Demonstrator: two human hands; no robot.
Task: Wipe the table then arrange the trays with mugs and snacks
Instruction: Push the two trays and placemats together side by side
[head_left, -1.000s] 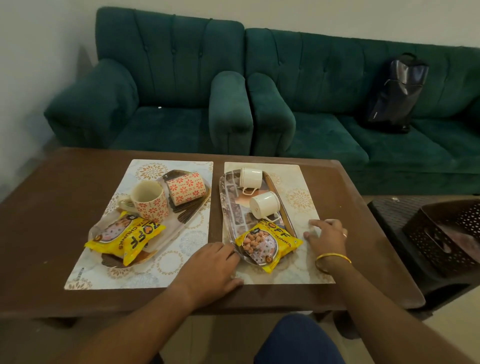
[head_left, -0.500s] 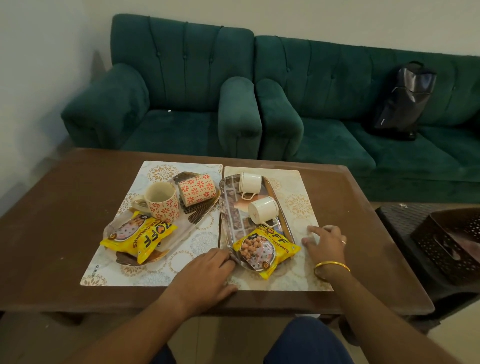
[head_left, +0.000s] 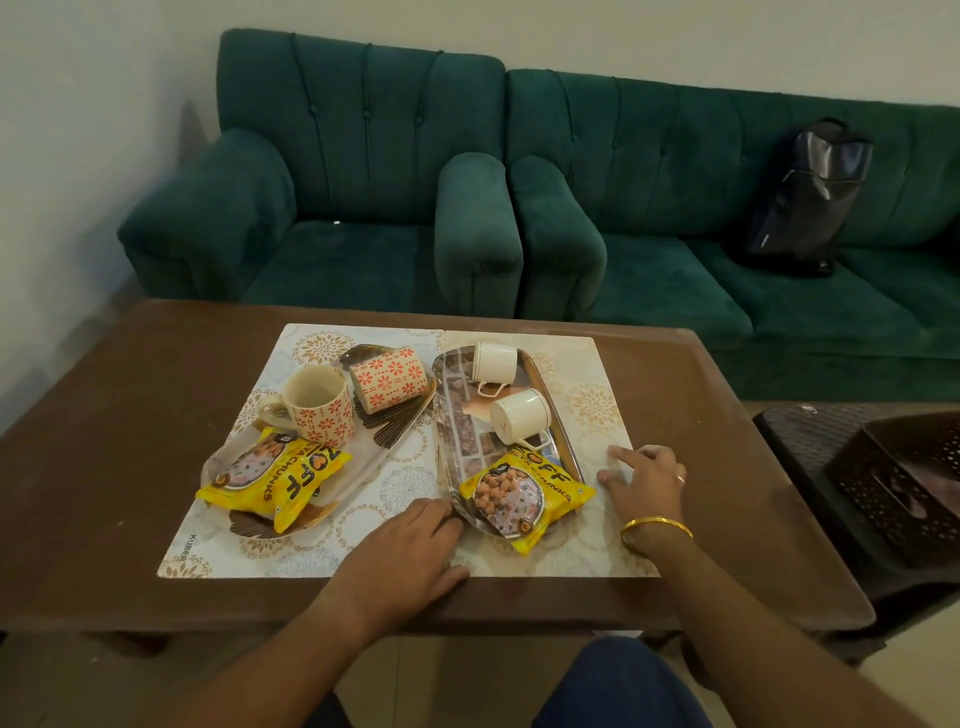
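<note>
A brown desk (head_left: 104, 457) carries two mats side by side with their edges touching: the left mat (head_left: 249, 551) and the right mat (head_left: 592, 410). The left tray (head_left: 387, 423) sits at an angle on the left mat. It holds an upright flowered mug (head_left: 317, 410), a tipped flowered mug (head_left: 392, 379) on its side just behind that one, and a left snack packet (head_left: 275, 478), yellow, across the tray's near end. The right tray (head_left: 457, 415) lies lengthwise on the right mat. It holds a far cream mug (head_left: 496, 361) and a near cream mug (head_left: 522, 415), both on their sides, and a right snack packet (head_left: 524, 493) at the near end, hanging a little over the rim. The left hand (head_left: 400, 556) lies palm down on the seam between the mats, fingers relaxed and holding nothing, fingertips against the near left rim of the right tray. The right hand (head_left: 644, 483) rests on the right edge of the right mat with its fingers spread and nearly straight, gripping nothing. A gold bangle (head_left: 657, 525) circles its wrist. Behind the desk stands a green sofa (head_left: 363, 182) with a black bag (head_left: 810, 197) on its seat. A dark perforated basket (head_left: 904, 483) sits off to the desk's right.
</note>
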